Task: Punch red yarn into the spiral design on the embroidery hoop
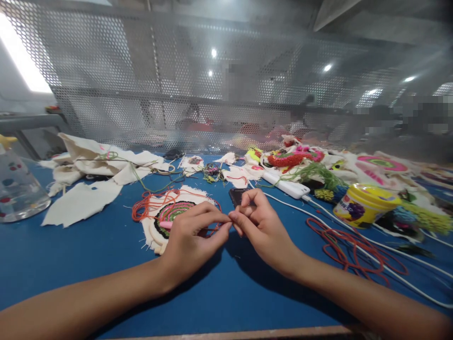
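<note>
My left hand (194, 231) is closed in a pinch, with orange-red yarn (214, 230) running under its fingers. Its fingertips meet those of my right hand (262, 226), which also pinches at the yarn; the exact end is hidden. Below and behind my left hand lies a wooden embroidery hoop (153, 237) with white cloth (147, 222) and a round pattern (180, 211) of pink, green and black loops. A pink handle (165, 225) sticks out beside my left hand; its other end is hidden. Loose orange-red yarn (141, 208) is heaped on the cloth's left side.
A dark phone (235, 194) lies behind my right hand. To the right are a white power bank (286, 185) with cables, a yellow tub (366, 205) and tangled red yarn (354, 250). Cloth scraps (83, 203) and a clear bottle (21, 189) stand left. A perforated metal screen (116, 71) borders the back.
</note>
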The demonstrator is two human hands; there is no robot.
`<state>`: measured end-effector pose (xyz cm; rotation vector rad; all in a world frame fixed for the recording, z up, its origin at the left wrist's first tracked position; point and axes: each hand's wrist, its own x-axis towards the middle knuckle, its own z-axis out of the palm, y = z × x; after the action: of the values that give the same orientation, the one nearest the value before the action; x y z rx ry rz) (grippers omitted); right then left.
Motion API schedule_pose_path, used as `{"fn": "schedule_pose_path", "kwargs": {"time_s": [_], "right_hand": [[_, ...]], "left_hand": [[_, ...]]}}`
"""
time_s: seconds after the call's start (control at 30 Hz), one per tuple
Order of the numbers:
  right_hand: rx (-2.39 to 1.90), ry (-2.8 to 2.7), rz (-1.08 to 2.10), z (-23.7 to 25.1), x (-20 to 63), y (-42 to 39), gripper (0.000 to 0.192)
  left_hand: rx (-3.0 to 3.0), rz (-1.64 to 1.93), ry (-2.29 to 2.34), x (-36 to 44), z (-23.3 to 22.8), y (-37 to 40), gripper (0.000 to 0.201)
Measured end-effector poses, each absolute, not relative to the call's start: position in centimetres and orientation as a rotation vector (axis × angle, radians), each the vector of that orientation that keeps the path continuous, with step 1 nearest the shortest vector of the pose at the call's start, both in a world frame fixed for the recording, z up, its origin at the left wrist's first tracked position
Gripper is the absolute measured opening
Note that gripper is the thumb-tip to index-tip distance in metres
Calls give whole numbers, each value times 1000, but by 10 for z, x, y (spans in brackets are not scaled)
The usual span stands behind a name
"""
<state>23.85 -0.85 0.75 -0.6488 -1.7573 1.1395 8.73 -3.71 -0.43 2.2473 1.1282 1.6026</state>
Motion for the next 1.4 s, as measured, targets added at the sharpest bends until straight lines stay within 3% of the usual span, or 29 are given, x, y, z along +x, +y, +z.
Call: {"fn": "schedule_pose_path", "kwargs": {"time_s": [0.4,0.6,1.0,1.4], "right_hand": [[-640,-1666,1306,5,238,-7,8],[-502,-2021,1131,-4,232,-9,24],[-465,-2090,892,-13,219,-4,11],[-534,-2035,802,-3,224,-17,11]], "left_hand": [[2194,1671,1152,87,2,-38,9],[2112,1708,1068,90,12,-45,12],[1936,1608,838,100,23,-67,15],[1944,1717,1015,93,20,-70,15]]}}
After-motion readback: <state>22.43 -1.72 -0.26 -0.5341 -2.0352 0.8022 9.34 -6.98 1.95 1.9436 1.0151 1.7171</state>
